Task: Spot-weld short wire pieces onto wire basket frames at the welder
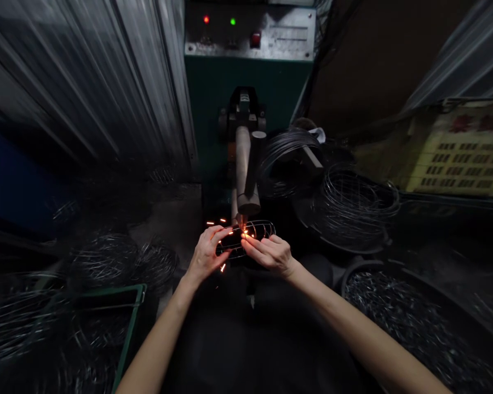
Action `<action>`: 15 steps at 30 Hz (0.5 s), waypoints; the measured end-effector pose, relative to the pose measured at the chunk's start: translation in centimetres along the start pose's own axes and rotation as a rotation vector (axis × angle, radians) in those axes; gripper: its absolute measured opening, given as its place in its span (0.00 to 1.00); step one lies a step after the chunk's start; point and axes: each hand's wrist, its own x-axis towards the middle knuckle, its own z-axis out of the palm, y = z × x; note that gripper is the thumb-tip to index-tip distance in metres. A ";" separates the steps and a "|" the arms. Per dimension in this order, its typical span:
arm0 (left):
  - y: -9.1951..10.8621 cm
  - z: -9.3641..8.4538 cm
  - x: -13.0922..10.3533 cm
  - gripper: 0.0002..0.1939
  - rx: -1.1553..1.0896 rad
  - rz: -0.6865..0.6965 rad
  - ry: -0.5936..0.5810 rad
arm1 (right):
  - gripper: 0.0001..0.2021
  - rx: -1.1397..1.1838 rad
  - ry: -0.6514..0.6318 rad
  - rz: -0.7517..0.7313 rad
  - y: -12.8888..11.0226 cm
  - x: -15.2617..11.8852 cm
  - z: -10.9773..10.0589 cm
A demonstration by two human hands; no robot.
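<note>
Between my hands a round wire frame (267, 227) of thin metal rods sits under the electrode of a spot welder (247, 180). Orange sparks fly from the contact point near my fingertips. My left hand (208, 253) grips the left side of the frame, thumb below and fingers above. My right hand (271, 253) is closed near the weld point, its thumb and forefinger pinched together at the frame's front. Whether a small separate piece is in that pinch cannot be made out.
The green machine body (213, 82) carries a panel with red and green lights. Wire coils (291, 148) and wire rings (357, 202) lie right of it. A tub of small metal pieces (406, 317) stands front right, a green crate (139, 298) front left, and a yellow crate (464, 158) at the back right.
</note>
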 end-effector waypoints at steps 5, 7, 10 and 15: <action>-0.3 0.2 -0.8 0.37 0.011 -0.036 0.051 | 0.11 0.060 -0.032 0.141 -0.5 -0.1 -2.9; -0.7 0.5 -1.4 0.39 -0.017 -0.078 0.083 | 0.12 0.108 -0.072 0.342 -0.5 -2.7 -5.7; -1.4 0.9 -2.1 0.38 -0.078 -0.122 0.126 | 0.14 0.076 -0.222 0.870 -0.2 -10.5 -10.5; -1.9 0.7 -2.3 0.35 -0.103 -0.075 0.099 | 0.16 -0.010 -0.911 1.578 -1.8 -27.4 -16.4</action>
